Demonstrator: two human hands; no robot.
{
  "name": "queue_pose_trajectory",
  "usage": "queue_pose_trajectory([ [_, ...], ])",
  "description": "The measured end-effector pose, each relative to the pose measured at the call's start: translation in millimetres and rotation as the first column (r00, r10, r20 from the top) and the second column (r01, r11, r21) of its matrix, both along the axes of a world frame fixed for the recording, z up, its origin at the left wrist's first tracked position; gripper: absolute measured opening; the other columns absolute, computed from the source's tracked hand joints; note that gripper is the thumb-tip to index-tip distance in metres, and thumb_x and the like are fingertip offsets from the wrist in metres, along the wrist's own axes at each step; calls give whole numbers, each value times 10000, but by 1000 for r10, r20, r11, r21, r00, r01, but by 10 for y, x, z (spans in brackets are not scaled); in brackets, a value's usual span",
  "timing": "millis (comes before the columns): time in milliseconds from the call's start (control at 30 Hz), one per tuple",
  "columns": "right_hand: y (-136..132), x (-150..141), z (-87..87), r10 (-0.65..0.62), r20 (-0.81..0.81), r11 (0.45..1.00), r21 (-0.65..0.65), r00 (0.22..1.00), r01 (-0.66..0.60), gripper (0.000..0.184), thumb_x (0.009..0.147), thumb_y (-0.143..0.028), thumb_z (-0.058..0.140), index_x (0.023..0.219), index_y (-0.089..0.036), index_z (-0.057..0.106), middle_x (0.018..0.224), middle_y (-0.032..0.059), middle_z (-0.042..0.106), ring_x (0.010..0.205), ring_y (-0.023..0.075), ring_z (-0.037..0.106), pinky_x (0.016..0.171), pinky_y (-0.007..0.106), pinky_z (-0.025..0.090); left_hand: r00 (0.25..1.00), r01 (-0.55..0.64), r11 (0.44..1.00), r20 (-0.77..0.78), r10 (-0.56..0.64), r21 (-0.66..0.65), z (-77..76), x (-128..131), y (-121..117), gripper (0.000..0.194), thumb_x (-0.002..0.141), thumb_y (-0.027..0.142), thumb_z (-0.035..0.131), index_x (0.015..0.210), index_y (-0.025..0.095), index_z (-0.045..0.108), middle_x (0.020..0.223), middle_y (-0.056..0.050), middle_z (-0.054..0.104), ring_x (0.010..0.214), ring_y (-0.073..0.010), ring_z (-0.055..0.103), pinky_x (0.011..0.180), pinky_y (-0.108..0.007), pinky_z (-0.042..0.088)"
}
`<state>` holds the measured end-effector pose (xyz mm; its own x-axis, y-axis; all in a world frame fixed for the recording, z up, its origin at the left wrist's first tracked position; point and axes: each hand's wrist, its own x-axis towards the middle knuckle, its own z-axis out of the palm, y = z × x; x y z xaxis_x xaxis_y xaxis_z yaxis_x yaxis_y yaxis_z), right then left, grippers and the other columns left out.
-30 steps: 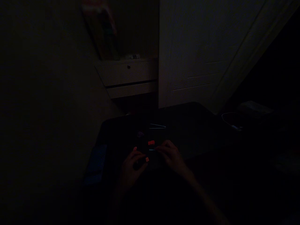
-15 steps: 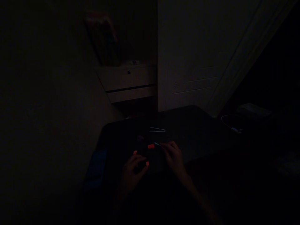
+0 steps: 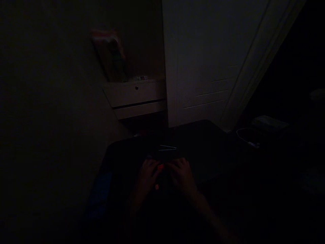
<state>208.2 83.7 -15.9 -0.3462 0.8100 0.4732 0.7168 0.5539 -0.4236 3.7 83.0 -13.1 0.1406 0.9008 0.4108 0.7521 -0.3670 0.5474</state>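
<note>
The scene is very dark. My left hand (image 3: 146, 174) has its thumb and fingers closed around a small glowing red block (image 3: 160, 166) low over the dark table. From the other side, my right hand (image 3: 182, 173) reaches to the block's right end, fingertips pressed together; what they hold, if anything, is lost in the dark. Nearer to me lies a small orange-red cube (image 3: 156, 186), apart from both hands. Beyond the hands rests a thin pale V-shaped tool (image 3: 168, 148), like open tweezers. A dim purplish lump (image 3: 149, 157) shows just past my left fingertips.
The dark table (image 3: 203, 135) has a rounded far corner. A blue flat object (image 3: 100, 189) lies at its left. Behind stand a drawer unit (image 3: 142, 95) and a pale panelled door (image 3: 198, 67). To the right are a white cable (image 3: 243, 137) and a pale box-like object (image 3: 270, 122).
My left hand has moved from beside the cube up to the red block and closed on it. My right hand has come in towards the block; its light-blue stick no longer shows. The view has tilted up.
</note>
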Motion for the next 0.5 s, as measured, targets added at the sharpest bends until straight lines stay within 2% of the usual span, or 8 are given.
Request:
queue_pose_trajectory([
  [133,112,-9,80,169,50,985,-32,984,-167,439,988,-128,683,1385,-312,654,1278,75,723,1137,324,577,929,508,473,998,38,999,44,-37,-28,5,27,39,205,956,239,608,989,225,810,1028,-95,811,1033,-289,693,1024,-499,526],
  [233,179,21,123,277,-4,961,-25,961,-277,431,1000,-116,667,1392,-294,643,1289,73,719,1137,297,601,958,487,487,978,54,990,205,-27,-130,124,35,6,208,941,313,630,949,232,822,997,-81,823,977,-275,731,986,-452,542],
  [300,194,54,170,317,-94,948,-3,944,-319,366,1010,-123,659,1344,-269,668,1233,74,728,1112,268,623,967,447,499,936,78,971,351,7,-228,231,46,-28,226,920,388,659,930,242,831,984,-63,830,944,-260,754,903,-385,573],
  [400,174,97,272,361,-285,927,8,888,-374,211,1009,-190,686,1211,-245,716,1129,58,728,1059,229,654,935,369,533,846,174,932,533,23,-317,386,79,-89,261,853,462,735,920,234,844,936,-54,840,908,-259,773,874,-355,586],
  [500,130,111,360,342,-411,925,-12,845,-380,149,990,-241,721,1139,-242,711,1109,49,707,1042,216,665,920,340,546,738,151,926,663,127,-346,496,133,-150,328,788,485,800,966,213,847,996,-77,846,979,-286,777,904,-367,590],
])
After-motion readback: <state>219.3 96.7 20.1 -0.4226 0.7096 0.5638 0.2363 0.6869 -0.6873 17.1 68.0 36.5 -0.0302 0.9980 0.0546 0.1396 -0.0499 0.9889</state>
